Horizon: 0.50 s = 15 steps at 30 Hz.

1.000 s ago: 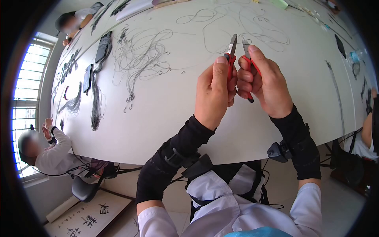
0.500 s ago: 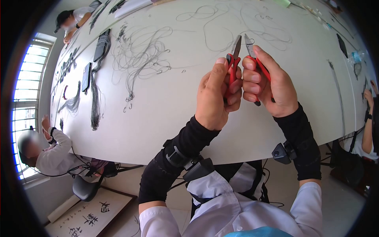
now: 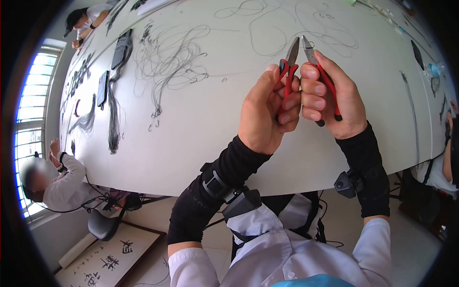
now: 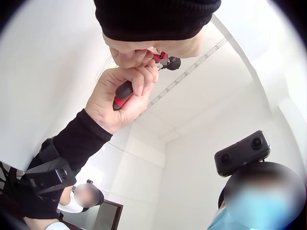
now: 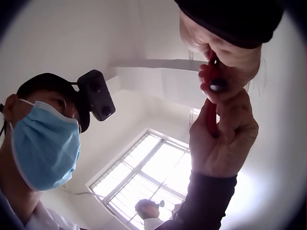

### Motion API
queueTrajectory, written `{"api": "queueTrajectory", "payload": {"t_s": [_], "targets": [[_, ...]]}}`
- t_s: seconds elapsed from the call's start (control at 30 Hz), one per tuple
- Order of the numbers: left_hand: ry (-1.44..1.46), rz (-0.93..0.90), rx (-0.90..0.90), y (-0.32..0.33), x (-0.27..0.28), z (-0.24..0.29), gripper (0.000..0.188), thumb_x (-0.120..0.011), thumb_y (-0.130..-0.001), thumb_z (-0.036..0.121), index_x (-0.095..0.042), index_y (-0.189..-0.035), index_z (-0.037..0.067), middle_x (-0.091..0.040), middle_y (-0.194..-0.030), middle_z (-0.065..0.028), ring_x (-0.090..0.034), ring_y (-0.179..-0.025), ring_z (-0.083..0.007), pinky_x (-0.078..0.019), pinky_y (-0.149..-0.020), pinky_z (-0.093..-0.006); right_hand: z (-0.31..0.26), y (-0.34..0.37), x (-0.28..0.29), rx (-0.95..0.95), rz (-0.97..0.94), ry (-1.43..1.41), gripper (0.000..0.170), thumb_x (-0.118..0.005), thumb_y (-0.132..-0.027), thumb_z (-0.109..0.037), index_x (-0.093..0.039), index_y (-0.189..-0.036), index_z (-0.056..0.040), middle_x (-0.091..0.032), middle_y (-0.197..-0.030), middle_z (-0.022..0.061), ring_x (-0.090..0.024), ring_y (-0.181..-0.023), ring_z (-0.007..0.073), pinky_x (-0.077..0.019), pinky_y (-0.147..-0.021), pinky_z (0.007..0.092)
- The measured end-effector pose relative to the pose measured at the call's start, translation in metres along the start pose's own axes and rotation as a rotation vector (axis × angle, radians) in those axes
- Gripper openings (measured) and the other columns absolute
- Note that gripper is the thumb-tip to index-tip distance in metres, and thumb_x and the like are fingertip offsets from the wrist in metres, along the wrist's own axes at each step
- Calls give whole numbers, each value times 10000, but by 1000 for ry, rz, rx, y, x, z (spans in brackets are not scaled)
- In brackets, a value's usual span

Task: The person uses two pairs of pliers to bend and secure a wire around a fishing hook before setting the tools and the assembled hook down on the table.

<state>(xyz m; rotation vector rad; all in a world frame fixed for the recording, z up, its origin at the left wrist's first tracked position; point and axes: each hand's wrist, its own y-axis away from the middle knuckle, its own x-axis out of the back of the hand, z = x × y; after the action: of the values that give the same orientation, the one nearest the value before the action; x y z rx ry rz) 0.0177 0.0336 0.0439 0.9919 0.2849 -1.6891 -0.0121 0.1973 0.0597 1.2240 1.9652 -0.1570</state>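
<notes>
In the head view my left hand (image 3: 265,105) grips red-handled pliers (image 3: 292,52), thumb along the handle and metal nose pointing away from me. My right hand (image 3: 337,98) holds a second pair of red-and-black pliers (image 3: 308,48), fingers curled round the handles. The two noses stand close side by side, slightly apart at the tips. A small dark curved hook (image 3: 311,44) shows at the nose of the right pair. From the left wrist view, a black-tipped red handle (image 4: 123,94) sticks out of the right fist.
Tangled fishing line with hooks (image 3: 172,62) lies left on the white table (image 3: 215,143), with loose line loops (image 3: 330,38) beyond the pliers. Phones (image 3: 103,88) and a dark line bundle (image 3: 114,119) are further left. Other people sit around the edges.
Both hands have moved a little right and away from me with their pliers. The two noses have come closer together, and the right hand's fingers have shifted on the handles.
</notes>
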Motion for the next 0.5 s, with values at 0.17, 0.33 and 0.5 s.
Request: {"api": "queueTrajectory", "payload": {"t_s": [0.17, 0.33, 0.5], "targets": [[15, -24, -10, -2, 8, 0, 463, -449, -1020, 513, -600, -989, 77, -423, -692, 32, -325, -534, -84, -252, -479, -226, -1, -1, 4, 17, -63, 25, 396, -479, -1052, -455, -494, -818, -136, -408, -650, -57, -433, -565, 80, -406, -518, 269], [-248, -70, -100, -12, 17, 0, 430, -400, -1058, 445, -592, -1089, 62, -538, -789, -21, -485, -653, -135, -373, -559, -281, -3, -3, 5, 92, 37, 199, 411, -441, -1062, -456, -482, -832, -118, -410, -661, -35, -439, -590, 100, -432, -559, 279], [-764, 43, -192, 2, 10, 7, 405, -439, -1074, 364, -590, -1223, 20, -634, -980, -62, -590, -894, -164, -462, -761, -311, -13, 0, 13, 214, 79, 288, 415, -440, -1060, -457, -491, -845, -107, -421, -670, -25, -455, -603, 110, -444, -595, 292]]}}
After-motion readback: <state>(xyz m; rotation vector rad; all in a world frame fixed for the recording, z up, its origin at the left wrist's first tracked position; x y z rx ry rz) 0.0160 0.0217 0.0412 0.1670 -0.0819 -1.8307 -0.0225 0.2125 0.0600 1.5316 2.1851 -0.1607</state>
